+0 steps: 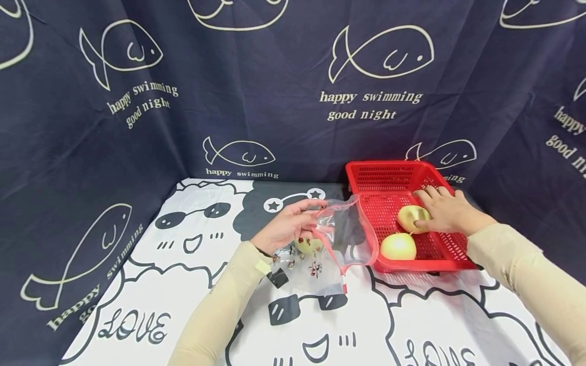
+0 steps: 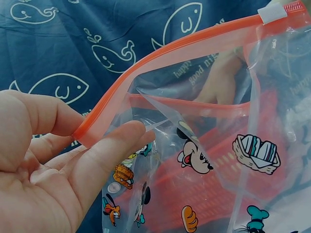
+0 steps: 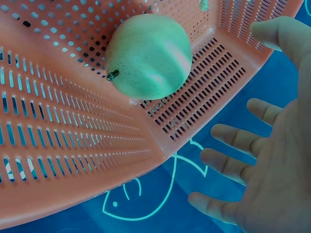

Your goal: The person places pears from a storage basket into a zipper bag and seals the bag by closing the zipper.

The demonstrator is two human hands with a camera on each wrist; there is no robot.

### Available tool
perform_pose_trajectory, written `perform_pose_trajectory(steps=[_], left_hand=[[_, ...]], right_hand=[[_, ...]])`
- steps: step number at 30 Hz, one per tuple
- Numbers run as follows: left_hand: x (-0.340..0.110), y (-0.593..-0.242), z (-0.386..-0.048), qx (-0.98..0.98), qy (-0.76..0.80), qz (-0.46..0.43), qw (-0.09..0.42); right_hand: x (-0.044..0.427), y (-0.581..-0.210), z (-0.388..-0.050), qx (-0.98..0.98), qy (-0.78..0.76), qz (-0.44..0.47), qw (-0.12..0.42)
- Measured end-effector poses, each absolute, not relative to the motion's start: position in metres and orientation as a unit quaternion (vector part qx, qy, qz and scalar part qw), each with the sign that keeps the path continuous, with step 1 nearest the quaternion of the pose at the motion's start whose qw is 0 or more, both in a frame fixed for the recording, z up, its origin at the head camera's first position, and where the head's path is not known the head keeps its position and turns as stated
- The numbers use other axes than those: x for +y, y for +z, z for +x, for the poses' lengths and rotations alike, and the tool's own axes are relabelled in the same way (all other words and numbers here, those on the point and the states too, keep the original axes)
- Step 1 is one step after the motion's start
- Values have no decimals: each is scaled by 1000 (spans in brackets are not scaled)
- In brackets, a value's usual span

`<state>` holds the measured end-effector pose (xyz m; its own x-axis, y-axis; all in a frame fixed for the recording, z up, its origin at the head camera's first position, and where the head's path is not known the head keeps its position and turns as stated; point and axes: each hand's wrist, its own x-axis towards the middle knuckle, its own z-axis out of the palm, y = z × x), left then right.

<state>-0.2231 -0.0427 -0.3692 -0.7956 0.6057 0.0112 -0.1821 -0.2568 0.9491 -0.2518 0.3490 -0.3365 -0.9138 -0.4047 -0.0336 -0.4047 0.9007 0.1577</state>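
Observation:
My left hand point(image 1: 293, 226) pinches the rim of a clear zipper bag point(image 2: 194, 160) with a red-orange edge and cartoon prints. The bag's mouth gapes, and its white slider point(image 2: 273, 14) sits near one end. Through the plastic a pale yellow fruit point(image 1: 308, 245) shows low in the bag. My right hand point(image 1: 446, 211) reaches over the red basket point(image 1: 426, 265), fingers spread and holding nothing. Beneath it lies a yellow pear point(image 3: 148, 56) with a short dark stem. Another pear point(image 1: 397, 247) sits at the basket's near side.
Below the left wrist, a small black square point(image 1: 277, 278) shows on the cartoon-printed white cloth point(image 1: 183, 300). A dark blue fish-print curtain point(image 1: 274, 91) stands behind and at both sides. The basket's back wall is close to it.

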Motion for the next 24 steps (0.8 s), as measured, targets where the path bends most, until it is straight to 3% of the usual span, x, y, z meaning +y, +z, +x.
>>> perform_pose_trajectory(steps=[24], left_hand=[[-43,-369,-223,564,766,185,247]], right_hand=[[357,-344,-257,-982,-73,161,-73]])
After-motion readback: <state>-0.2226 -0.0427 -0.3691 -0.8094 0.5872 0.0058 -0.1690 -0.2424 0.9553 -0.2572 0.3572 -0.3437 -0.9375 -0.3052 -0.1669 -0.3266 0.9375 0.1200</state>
